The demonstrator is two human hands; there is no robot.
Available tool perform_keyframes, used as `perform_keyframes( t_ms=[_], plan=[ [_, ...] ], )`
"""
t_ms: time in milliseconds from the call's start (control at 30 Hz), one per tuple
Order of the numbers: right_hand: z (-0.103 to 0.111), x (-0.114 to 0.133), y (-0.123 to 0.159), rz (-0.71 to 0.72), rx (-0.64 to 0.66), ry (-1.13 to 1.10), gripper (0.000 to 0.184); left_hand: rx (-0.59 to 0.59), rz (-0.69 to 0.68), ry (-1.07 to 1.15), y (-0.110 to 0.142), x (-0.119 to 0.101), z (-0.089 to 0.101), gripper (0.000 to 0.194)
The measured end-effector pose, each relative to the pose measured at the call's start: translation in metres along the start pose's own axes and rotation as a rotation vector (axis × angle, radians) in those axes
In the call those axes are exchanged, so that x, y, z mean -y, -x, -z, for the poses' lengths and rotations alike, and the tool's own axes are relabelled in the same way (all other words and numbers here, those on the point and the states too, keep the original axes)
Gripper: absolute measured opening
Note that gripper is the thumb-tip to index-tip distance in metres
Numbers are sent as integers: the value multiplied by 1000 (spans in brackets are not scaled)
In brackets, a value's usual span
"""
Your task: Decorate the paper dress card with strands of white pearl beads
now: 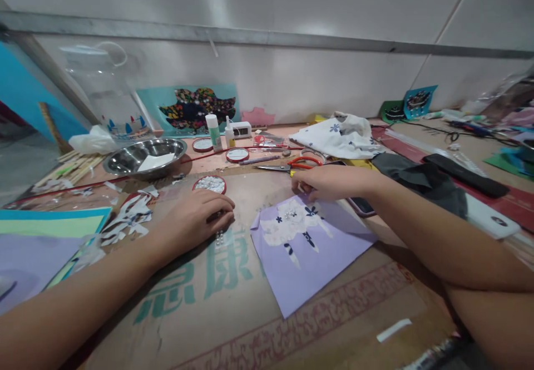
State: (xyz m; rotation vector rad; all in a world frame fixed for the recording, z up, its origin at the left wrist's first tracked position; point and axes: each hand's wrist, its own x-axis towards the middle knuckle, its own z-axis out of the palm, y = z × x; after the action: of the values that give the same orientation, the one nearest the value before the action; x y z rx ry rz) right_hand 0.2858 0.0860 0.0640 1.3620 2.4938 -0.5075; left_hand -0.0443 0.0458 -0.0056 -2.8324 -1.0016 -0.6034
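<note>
On the cardboard rests my left hand (196, 217), fingers curled together; whatever they hold, if anything, is hidden. A few small pearl-like beads (219, 238) show just below its thumb. Behind it sits a red-rimmed lid (209, 184) filled with white beads. My right hand (315, 183) is closed at the top edge of a lilac sheet (287, 286), its grasp hidden. White cloth cutouts with dark blue flowers (287, 225) lie on that sheet, with pearly beads on the largest. Orange-handled scissors (273, 167) lie beside the right hand.
Cloth scraps (129, 220) and coloured sheets (25, 270) lie left. Behind are a steel bowl (146, 156), plastic jug (108, 97), glue stick (213, 131) and small bottle (230, 135). Floral white cloth (340, 136), dark fabric (421, 181) and a black case (465, 175) lie right.
</note>
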Motion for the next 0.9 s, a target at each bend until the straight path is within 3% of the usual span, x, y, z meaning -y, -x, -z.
perform_keyframes(
  t_ms=[200,533,633,733,900],
  plan=[
    [-4,-5,-8,-1,-23,-3,8,-1,-12,4,2,2,-1,17],
    [-20,14,-15,63,-209,-46,13,-96,116,-131,8,4,3,25],
    [-18,19,-15,75,-369,-70,12,-148,100,-86,5,-6,7,23],
    [-17,34,-10,188,-552,-167,11,-152,72,-7,1,-21,11,19],
    [-35,75,-2,392,-570,-518,12,-110,165,252,0,-42,14,19]
  ],
)
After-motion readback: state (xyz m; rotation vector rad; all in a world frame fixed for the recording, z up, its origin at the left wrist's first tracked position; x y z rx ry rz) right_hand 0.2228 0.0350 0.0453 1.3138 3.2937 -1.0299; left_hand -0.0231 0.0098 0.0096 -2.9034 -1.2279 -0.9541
